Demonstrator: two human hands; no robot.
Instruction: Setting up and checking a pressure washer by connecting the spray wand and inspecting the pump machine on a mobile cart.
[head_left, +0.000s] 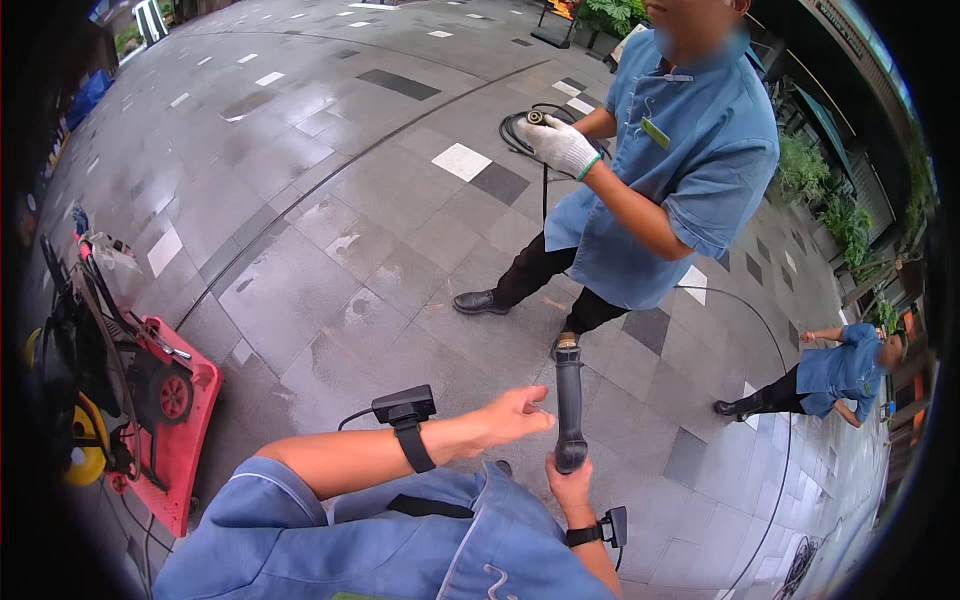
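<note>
My right hand (571, 487) grips the lower end of a black spray gun (570, 405), apparently of a pressure washer. The gun points away from me, with a brass fitting (567, 340) at its far end. Just left of the gun, my left hand (517, 418) is held out with fingers apart, and a narrow gap seems to separate it from the gun. Across from me a co-worker in a blue shirt holds a black hose end with a metal coupling (536, 118) in a white-gloved hand (559, 142).
On the left stands a red platform cart (191, 450) carrying a wheeled machine (169, 394) and a plastic bag (114, 266). Coiled black hose (514, 135) lies behind the co-worker; more hose (785, 450) runs along the wet paving (360, 255) at right. A second person (832, 375) stands further right.
</note>
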